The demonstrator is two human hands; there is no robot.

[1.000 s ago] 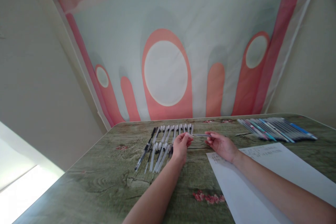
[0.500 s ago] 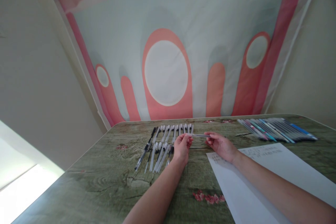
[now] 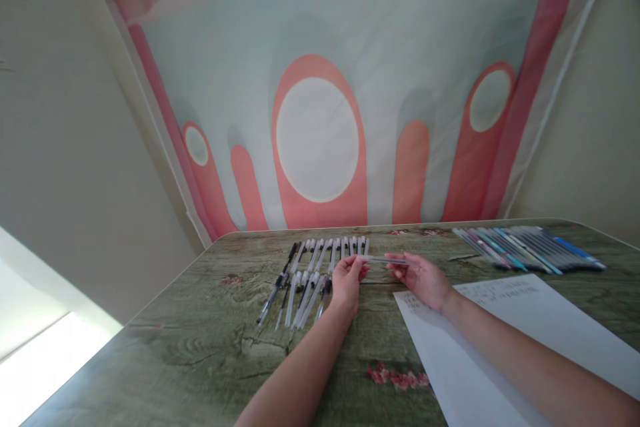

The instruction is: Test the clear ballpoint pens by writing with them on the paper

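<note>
A slim, translucent pen (image 3: 377, 259) lies nearly level in the air between my two hands. Its left end is pinched between the thumb and fingers of my left hand (image 3: 347, 280). My right hand (image 3: 423, 278) has its fingers closed about the other end, which partly hides it. Just beyond and to the left of my left hand are two rows of pens on the table, a back row (image 3: 333, 250) and a front row (image 3: 305, 300). Most have clear barrels and black or whitish ends; the left forearm and hand cover some of them.
White paper (image 3: 480, 347) with small handwriting along its top lies under my right forearm. At the back right sits a row of clear, blue, teal and pink pens (image 3: 530, 250). The wood-patterned tabletop (image 3: 200, 347) ends at a pink-and-grey patterned backdrop (image 3: 320, 207).
My right hand has shifted slightly along the pen, which now reaches farther across its fingers. My left hand keeps nearly the same place. The rows of pens stay put.
</note>
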